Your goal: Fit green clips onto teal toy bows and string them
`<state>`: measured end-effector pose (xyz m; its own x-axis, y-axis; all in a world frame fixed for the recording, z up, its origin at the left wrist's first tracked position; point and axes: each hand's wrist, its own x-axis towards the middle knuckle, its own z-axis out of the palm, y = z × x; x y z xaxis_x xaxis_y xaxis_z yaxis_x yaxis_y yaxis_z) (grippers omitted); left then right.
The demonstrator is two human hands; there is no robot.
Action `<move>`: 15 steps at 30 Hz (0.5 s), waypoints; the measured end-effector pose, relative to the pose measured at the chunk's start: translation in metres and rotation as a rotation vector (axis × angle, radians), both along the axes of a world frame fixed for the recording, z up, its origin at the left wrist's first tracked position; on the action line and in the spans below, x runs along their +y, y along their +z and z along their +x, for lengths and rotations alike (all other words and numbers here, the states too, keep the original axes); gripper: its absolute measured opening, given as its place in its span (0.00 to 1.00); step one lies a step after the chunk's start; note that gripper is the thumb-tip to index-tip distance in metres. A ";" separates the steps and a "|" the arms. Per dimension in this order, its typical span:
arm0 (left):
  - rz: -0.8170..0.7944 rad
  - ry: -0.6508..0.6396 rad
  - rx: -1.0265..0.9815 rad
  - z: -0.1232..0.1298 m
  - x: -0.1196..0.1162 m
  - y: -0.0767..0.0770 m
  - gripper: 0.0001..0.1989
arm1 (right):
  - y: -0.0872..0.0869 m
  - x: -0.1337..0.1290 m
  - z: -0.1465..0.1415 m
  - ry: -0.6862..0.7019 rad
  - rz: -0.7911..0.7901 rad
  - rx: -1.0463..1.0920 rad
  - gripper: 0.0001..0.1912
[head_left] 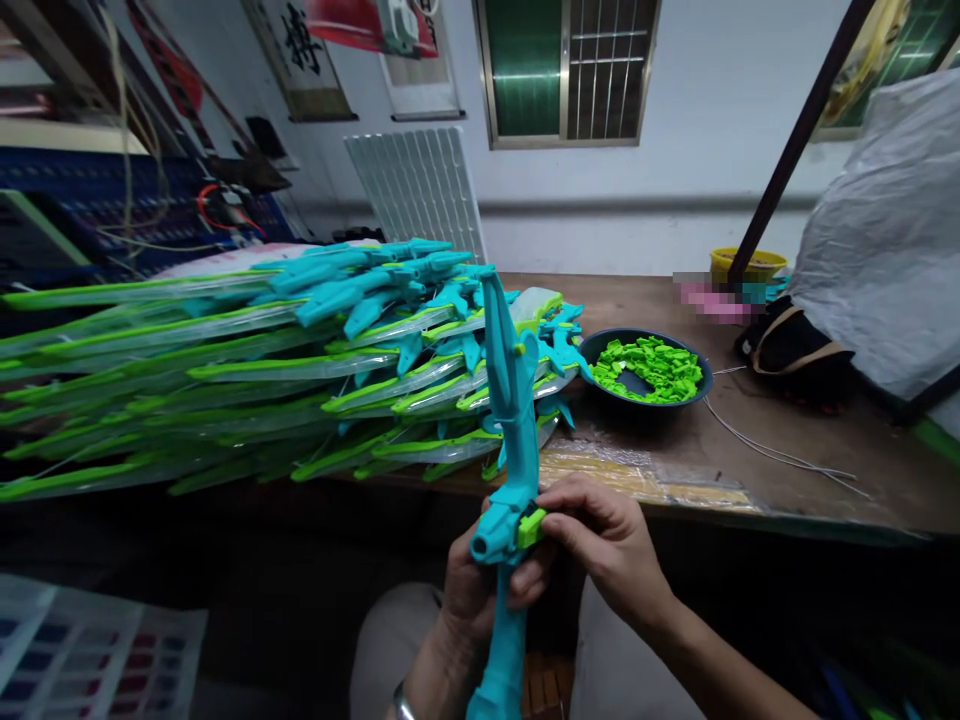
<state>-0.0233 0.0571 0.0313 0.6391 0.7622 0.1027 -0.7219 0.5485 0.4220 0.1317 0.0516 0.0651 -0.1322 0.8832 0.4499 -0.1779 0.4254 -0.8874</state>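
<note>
A long turquoise plastic part (pixel 519 450) stands nearly upright in front of me, its lower end running down past the frame's bottom edge. My left hand (pixel 474 575) is wrapped round its middle from behind, beside a short tube with a round hole. Against the right side of that middle section sits a small green piece (pixel 531 528). The thumb and fingers of my right hand (pixel 607 535) pinch this green piece. A dark round bowl (pixel 634 392) on the table holds many similar green pieces.
Green-edged, clear-wrapped parts with turquoise ends (pixel 360 370) lie in a large pile at the left, overhanging the table edge. On the brown table (pixel 810 430) are thin wires, a black item (pixel 795 355) and a yellow bowl (pixel 748 262). A dark pole slants at the right.
</note>
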 end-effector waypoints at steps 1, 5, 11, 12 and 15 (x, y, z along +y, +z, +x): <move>0.000 0.001 -0.001 0.000 0.000 0.000 0.14 | 0.000 -0.001 0.000 -0.039 0.053 -0.038 0.06; -0.022 0.027 0.021 0.001 -0.001 -0.001 0.17 | -0.001 -0.005 0.001 -0.141 0.170 -0.152 0.07; -0.004 0.054 0.048 0.006 -0.005 0.008 0.14 | 0.002 -0.003 0.004 -0.132 0.250 -0.217 0.05; -0.005 0.052 0.050 0.006 -0.006 0.009 0.14 | 0.003 -0.002 0.005 -0.127 0.254 -0.218 0.04; -0.026 0.061 0.062 0.006 -0.006 0.009 0.15 | 0.005 -0.002 0.007 -0.132 0.339 -0.245 0.04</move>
